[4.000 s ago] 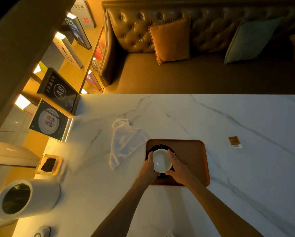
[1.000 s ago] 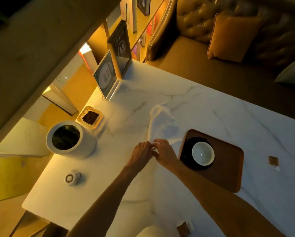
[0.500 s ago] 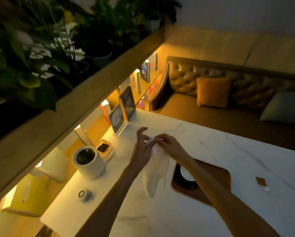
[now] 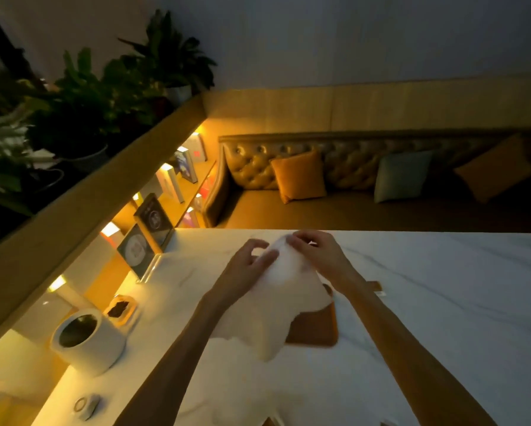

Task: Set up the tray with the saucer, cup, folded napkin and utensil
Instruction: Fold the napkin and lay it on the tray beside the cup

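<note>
Holding the white cloth napkin [image 4: 276,305] aloft over the white marble table [image 4: 442,318], both hands pinch its top edge. The left hand [image 4: 245,265] grips the upper left part of the cloth between thumb and fingers; the right hand [image 4: 316,253] pinches the upper right part, close beside the left.

Change of state:
- One second ago the napkin lay flat on the table to the left of the brown rounded-rectangle tray [image 4: 316,327], with both hands gathering one corner.
- Half a second ago the cloth was lifted and hung narrow from that corner.
- Now the cloth hangs wider, spread between the two hands, and its lower edge drapes in front of the tray.

Consequence for the task: the dark saucer and white cup were set on the tray earlier; at this moment the hanging napkin hides them, so their position cannot be confirmed. The step in hand appears to be the folding of the napkin, which is not yet folded. No utensil is visible. A small brown packet [image 4: 376,285] lies on the table beyond the right wrist.
</note>
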A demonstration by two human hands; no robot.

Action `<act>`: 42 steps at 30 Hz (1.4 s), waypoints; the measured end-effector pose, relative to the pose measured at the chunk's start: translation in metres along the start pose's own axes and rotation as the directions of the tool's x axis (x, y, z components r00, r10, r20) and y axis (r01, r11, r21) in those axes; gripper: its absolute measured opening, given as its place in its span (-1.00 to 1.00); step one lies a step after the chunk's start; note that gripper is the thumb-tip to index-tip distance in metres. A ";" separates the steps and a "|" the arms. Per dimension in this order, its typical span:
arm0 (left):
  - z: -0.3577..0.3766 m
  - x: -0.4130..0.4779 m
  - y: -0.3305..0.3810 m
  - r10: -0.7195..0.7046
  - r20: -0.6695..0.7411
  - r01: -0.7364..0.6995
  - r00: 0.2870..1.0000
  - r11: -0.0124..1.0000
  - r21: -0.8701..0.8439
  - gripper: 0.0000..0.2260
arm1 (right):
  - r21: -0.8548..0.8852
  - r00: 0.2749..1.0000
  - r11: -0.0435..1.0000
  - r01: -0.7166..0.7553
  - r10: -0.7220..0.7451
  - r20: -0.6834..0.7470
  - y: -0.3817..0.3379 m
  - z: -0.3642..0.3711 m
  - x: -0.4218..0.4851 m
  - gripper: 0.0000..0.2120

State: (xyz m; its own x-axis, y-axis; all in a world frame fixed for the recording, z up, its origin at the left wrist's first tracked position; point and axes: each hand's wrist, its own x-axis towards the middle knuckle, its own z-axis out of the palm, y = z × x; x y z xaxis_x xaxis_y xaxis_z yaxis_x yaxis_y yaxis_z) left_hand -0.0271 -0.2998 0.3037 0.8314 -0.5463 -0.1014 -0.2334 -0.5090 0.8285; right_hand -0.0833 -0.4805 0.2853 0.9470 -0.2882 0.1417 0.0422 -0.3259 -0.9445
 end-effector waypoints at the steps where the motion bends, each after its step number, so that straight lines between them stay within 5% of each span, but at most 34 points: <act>1: 0.006 -0.002 0.004 0.011 0.077 -0.015 0.997 0.999 0.046 -0.55 | 0.027 0.998 0.999 0.020 -0.018 -0.065 0.001 -0.017 -0.006 -0.88; 4: 0.022 -0.002 0.012 0.046 0.266 -0.067 0.963 0.995 0.071 -0.37 | 0.020 0.965 0.999 0.029 -0.023 -0.261 0.004 -0.069 -0.023 -0.92; 7: 0.036 0.002 0.014 0.109 0.297 -0.119 0.949 0.993 0.014 -0.47 | -0.009 0.921 1.000 -0.008 0.004 -0.391 0.015 -0.117 -0.041 -0.92; 14: 0.077 0.004 0.028 0.125 -0.007 -0.123 0.992 0.958 -0.259 -0.84 | -0.014 0.831 0.991 -0.136 0.106 -0.547 0.042 -0.177 -0.081 -0.78; 18: 0.126 0.003 0.058 0.099 -0.233 -0.166 0.967 0.943 -0.289 -0.87 | 0.013 0.741 0.986 -0.166 0.133 -0.658 0.044 -0.174 -0.092 -0.81; 24: 0.184 -0.006 0.089 0.159 -0.205 -0.212 0.966 0.940 -0.267 -0.76 | -0.074 0.829 0.992 -0.099 0.041 -0.558 0.032 -0.130 -0.105 -0.79; 30: 0.198 -0.018 0.100 0.172 -0.158 -0.216 0.972 0.920 -0.326 -0.82 | -0.177 0.805 0.984 -0.012 -0.095 -0.586 0.035 -0.106 -0.114 -0.62; 42: 0.198 -0.030 0.099 0.193 -0.229 -0.251 0.954 0.932 -0.262 -0.70 | -0.405 0.811 0.913 0.058 -0.279 -0.514 0.026 -0.102 -0.124 -0.73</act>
State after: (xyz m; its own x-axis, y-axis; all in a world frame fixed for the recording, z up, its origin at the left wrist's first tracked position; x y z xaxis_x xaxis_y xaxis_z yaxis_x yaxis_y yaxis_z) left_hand -0.1746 -0.4658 0.2798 0.8636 -0.4673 0.1894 -0.2947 -0.1630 0.9416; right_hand -0.2320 -0.5453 0.2738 0.5924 -0.6057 0.5312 -0.0357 -0.6784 -0.7338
